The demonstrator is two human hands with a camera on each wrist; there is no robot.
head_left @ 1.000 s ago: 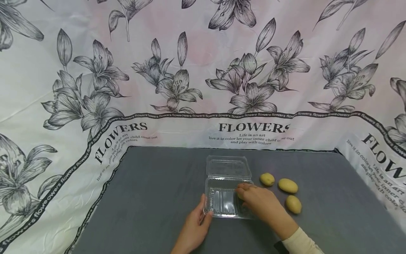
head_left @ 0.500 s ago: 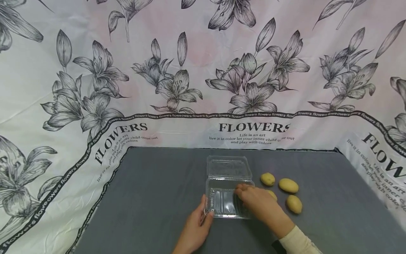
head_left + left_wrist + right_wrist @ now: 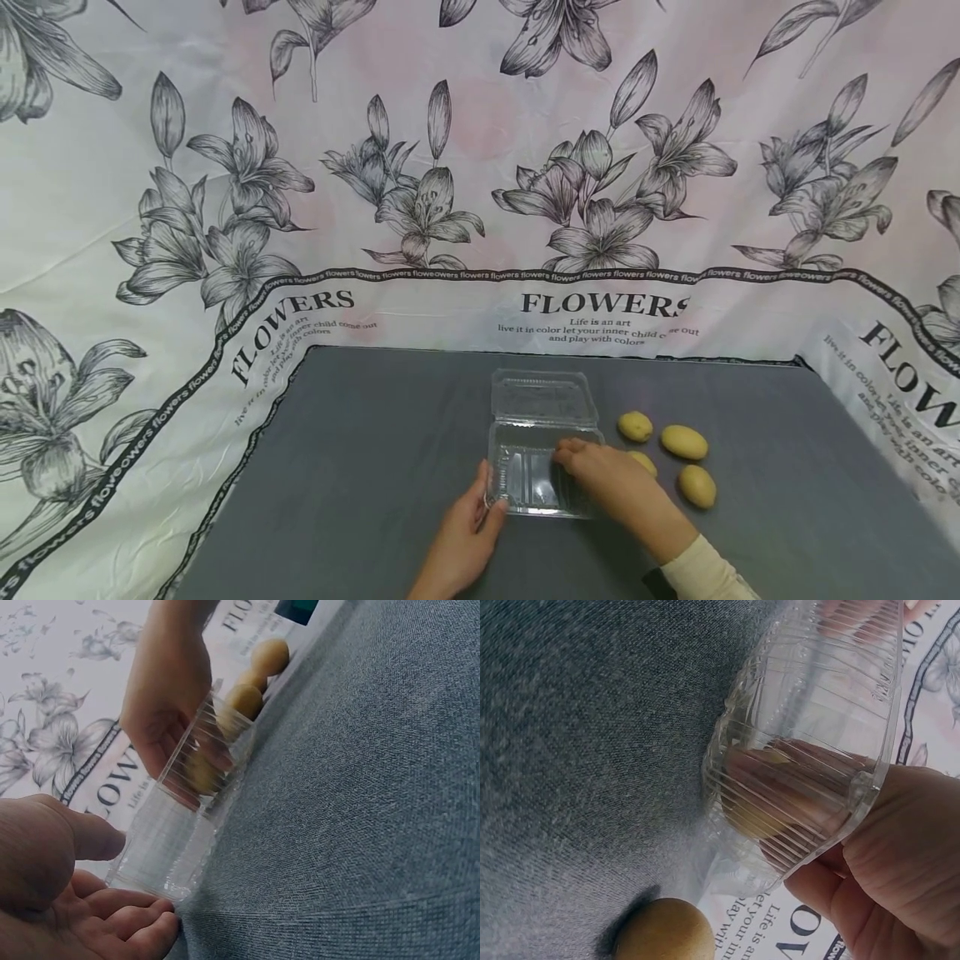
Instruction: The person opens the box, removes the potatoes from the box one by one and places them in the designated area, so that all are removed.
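Observation:
A clear plastic clamshell container point(image 3: 536, 510) stands on the grey cloth with its lid point(image 3: 542, 396) laid back. My left hand point(image 3: 462, 529) grips its near left corner, thumb at the rim and fingers against the outer wall. Reaching over the right side, my right hand point(image 3: 611, 483) is down inside the container. Its fingers hold a yellow lemon point(image 3: 754, 817) low in the right end, seen through the ribbed wall in the right wrist view. The head view hides this lemon behind the hand. The left wrist view shows it between fingers and thumb point(image 3: 217, 754).
Several more lemons lie right of the container: one at the back point(image 3: 635, 426), a longer lemon point(image 3: 684, 442), a nearer lemon point(image 3: 697, 487), and a lemon point(image 3: 642, 463) partly behind my right hand. A flower-printed curtain point(image 3: 420, 308) borders the grey tabletop point(image 3: 360, 467).
My right hand has shifted slightly, uncovering part of a lemon behind it and covering the one it holds. My left hand keeps its grip on the container.

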